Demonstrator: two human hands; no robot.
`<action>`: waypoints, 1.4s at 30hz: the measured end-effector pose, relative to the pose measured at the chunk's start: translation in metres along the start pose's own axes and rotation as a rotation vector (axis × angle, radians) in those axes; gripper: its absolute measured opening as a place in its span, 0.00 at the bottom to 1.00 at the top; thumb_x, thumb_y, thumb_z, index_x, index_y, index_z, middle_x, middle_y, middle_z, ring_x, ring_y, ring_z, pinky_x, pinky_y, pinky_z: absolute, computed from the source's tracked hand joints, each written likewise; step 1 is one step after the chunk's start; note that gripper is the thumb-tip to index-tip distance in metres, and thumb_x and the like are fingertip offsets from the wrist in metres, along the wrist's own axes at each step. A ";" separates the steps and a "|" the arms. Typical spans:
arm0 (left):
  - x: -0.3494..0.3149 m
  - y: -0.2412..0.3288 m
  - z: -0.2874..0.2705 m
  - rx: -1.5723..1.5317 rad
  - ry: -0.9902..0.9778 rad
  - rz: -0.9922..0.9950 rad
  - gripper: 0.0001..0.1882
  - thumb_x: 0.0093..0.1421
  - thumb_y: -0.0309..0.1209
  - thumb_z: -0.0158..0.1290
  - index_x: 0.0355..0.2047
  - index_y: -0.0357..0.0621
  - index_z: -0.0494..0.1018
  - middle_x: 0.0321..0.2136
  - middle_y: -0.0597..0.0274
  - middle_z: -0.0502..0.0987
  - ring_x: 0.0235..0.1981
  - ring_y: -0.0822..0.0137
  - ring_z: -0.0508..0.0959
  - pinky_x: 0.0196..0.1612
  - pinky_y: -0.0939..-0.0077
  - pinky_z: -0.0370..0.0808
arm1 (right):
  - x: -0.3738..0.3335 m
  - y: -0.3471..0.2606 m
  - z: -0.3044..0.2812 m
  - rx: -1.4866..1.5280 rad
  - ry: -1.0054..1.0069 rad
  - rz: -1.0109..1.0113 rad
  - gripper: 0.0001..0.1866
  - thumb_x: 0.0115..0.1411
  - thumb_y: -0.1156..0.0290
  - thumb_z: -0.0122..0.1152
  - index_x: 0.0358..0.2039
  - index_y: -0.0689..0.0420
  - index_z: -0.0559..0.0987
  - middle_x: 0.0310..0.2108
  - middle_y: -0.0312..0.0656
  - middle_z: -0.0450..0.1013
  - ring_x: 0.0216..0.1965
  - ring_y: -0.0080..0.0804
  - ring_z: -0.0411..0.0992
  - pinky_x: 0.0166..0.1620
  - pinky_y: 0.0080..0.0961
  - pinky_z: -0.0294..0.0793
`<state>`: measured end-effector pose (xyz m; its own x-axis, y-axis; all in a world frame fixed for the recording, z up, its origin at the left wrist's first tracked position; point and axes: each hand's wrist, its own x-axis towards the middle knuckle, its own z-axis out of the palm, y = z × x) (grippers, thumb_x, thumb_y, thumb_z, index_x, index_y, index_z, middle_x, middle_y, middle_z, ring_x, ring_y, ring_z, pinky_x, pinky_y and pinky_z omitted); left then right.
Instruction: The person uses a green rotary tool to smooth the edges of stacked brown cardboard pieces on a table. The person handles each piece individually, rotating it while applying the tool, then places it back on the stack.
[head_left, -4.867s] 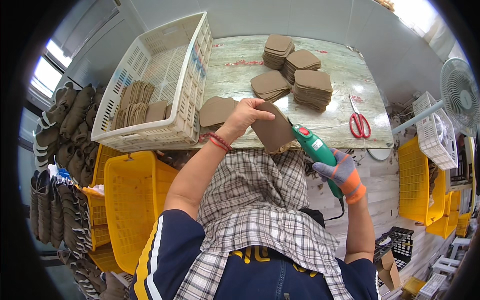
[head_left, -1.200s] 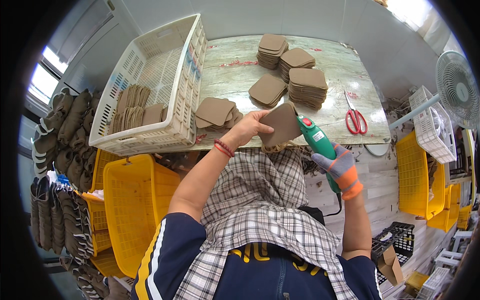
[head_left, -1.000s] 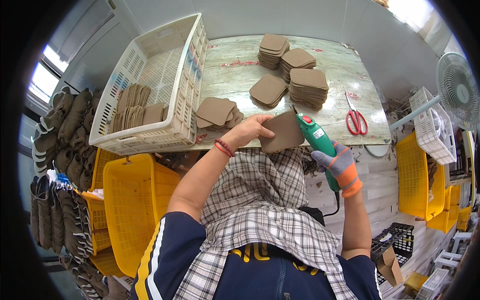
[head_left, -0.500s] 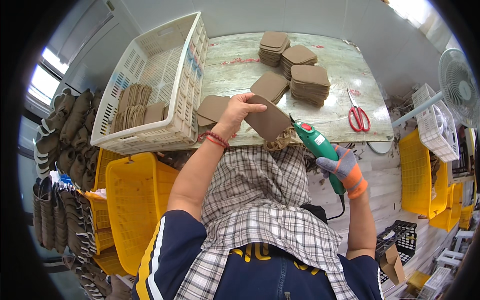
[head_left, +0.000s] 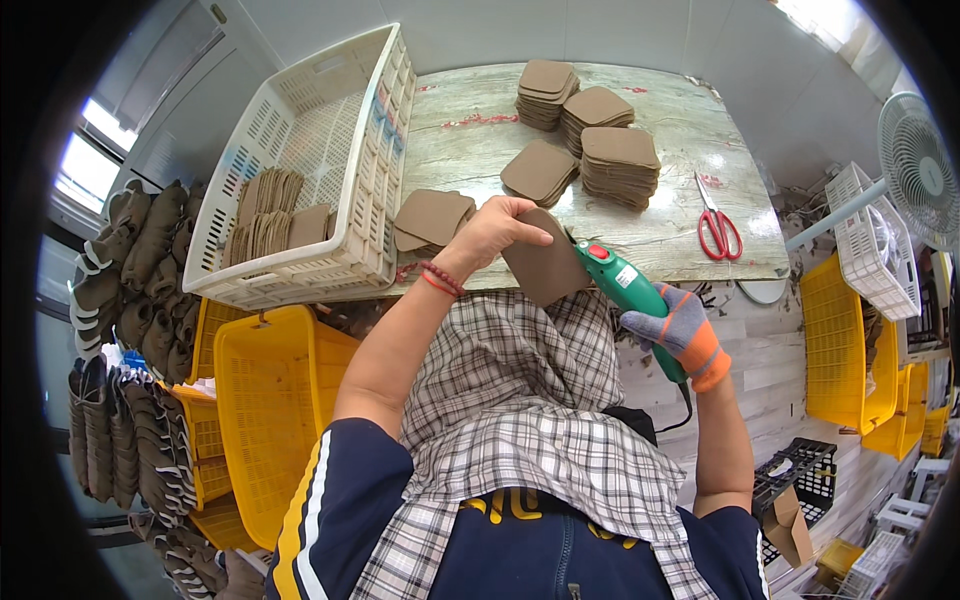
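Note:
My bare left hand (head_left: 495, 235) pinches a flat brown rounded-corner fabric piece (head_left: 550, 272) by its upper edge, above my lap at the table's front edge. My right hand (head_left: 690, 338), in a grey and orange glove, is closed around a green corded electric cutter (head_left: 628, 285). The cutter's dark tip meets the right edge of the piece. Just left of my left hand lies a low stack of like pieces (head_left: 432, 215). Further back stand several more stacks, among them a tall one (head_left: 620, 160) and a lower one (head_left: 541, 170).
Red-handled scissors (head_left: 717, 232) lie on the table (head_left: 460, 150) at right. A white crate (head_left: 375, 200) holding brown pieces stands at left. Yellow baskets (head_left: 265, 420) flank me on both sides. Brown shoe parts (head_left: 150, 260) hang at far left. A fan (head_left: 915, 165) stands at far right.
My left hand has shifted slightly right and down with the piece, which is now turned more upright. The cutter's tip has moved left and up along its right edge.

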<state>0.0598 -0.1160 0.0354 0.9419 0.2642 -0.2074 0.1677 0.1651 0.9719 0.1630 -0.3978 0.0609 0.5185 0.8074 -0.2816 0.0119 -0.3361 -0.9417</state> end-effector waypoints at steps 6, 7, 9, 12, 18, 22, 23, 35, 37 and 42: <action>-0.001 0.008 0.005 0.115 -0.122 -0.059 0.11 0.45 0.19 0.61 0.31 0.39 0.78 0.27 0.65 0.80 0.28 0.77 0.76 0.36 0.83 0.71 | 0.004 -0.008 0.002 0.007 -0.023 -0.020 0.18 0.48 0.64 0.71 0.34 0.64 0.77 0.20 0.32 0.71 0.21 0.15 0.65 0.24 0.16 0.67; -0.001 0.011 0.008 0.128 -0.137 -0.065 0.10 0.44 0.19 0.62 0.31 0.39 0.78 0.27 0.65 0.80 0.27 0.78 0.76 0.35 0.83 0.71 | 0.005 -0.009 0.002 0.000 -0.025 -0.024 0.19 0.48 0.64 0.71 0.34 0.64 0.77 0.20 0.32 0.71 0.21 0.15 0.65 0.24 0.16 0.67; -0.003 0.014 0.013 0.141 -0.153 -0.059 0.10 0.44 0.20 0.62 0.30 0.39 0.78 0.26 0.66 0.79 0.27 0.77 0.75 0.35 0.83 0.71 | 0.009 -0.014 0.002 -0.070 -0.039 -0.027 0.19 0.48 0.64 0.71 0.34 0.64 0.77 0.20 0.32 0.70 0.20 0.15 0.65 0.24 0.16 0.67; -0.009 0.018 0.008 0.266 -0.093 -0.030 0.10 0.45 0.20 0.61 0.30 0.38 0.77 0.25 0.68 0.78 0.27 0.77 0.75 0.35 0.83 0.71 | 0.015 -0.023 0.008 -0.058 -0.042 -0.044 0.20 0.48 0.64 0.71 0.35 0.65 0.76 0.20 0.33 0.70 0.20 0.15 0.65 0.24 0.16 0.67; -0.036 0.036 -0.088 0.093 0.399 0.132 0.13 0.52 0.25 0.56 0.39 0.39 0.74 0.34 0.61 0.77 0.37 0.69 0.75 0.45 0.72 0.70 | 0.008 0.003 -0.003 0.085 0.053 -0.025 0.22 0.48 0.64 0.71 0.39 0.65 0.75 0.21 0.34 0.72 0.19 0.17 0.67 0.23 0.16 0.67; -0.008 0.009 -0.096 1.660 1.068 0.506 0.20 0.50 0.27 0.58 0.45 0.39 0.71 0.43 0.51 0.73 0.48 0.54 0.69 0.54 0.63 0.64 | 0.008 0.022 -0.006 0.138 0.135 0.050 0.21 0.48 0.64 0.71 0.38 0.64 0.75 0.22 0.34 0.72 0.18 0.17 0.67 0.23 0.16 0.68; 0.005 0.003 -0.087 1.631 0.892 0.471 0.23 0.49 0.31 0.58 0.46 0.40 0.71 0.48 0.46 0.68 0.52 0.48 0.64 0.55 0.59 0.61 | 0.009 0.023 -0.005 0.137 0.161 0.057 0.21 0.48 0.64 0.71 0.38 0.63 0.75 0.22 0.34 0.73 0.18 0.17 0.67 0.23 0.17 0.67; 0.104 -0.055 -0.012 1.370 0.901 0.288 0.23 0.47 0.36 0.59 0.40 0.35 0.69 0.50 0.47 0.64 0.57 0.48 0.57 0.55 0.53 0.55 | 0.020 0.041 0.002 0.083 0.244 0.067 0.19 0.49 0.63 0.71 0.34 0.62 0.75 0.20 0.34 0.72 0.17 0.17 0.66 0.21 0.16 0.67; 0.099 -0.042 -0.005 1.152 0.899 0.220 0.20 0.46 0.33 0.59 0.36 0.38 0.67 0.45 0.50 0.66 0.53 0.51 0.60 0.53 0.56 0.56 | 0.021 0.036 0.003 0.116 0.252 0.080 0.19 0.49 0.63 0.71 0.35 0.62 0.75 0.20 0.34 0.72 0.17 0.17 0.66 0.21 0.16 0.67; 0.085 -0.050 -0.004 0.010 0.751 0.310 0.16 0.50 0.19 0.56 0.38 0.39 0.64 0.36 0.56 0.73 0.38 0.58 0.73 0.42 0.63 0.71 | 0.028 0.029 0.015 0.121 0.304 0.037 0.19 0.49 0.63 0.70 0.35 0.63 0.76 0.21 0.35 0.73 0.17 0.18 0.67 0.21 0.17 0.68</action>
<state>0.1300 -0.0982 -0.0315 0.5003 0.8641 0.0554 -0.0624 -0.0279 0.9977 0.1645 -0.3777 0.0230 0.7487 0.6075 -0.2654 -0.1043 -0.2875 -0.9521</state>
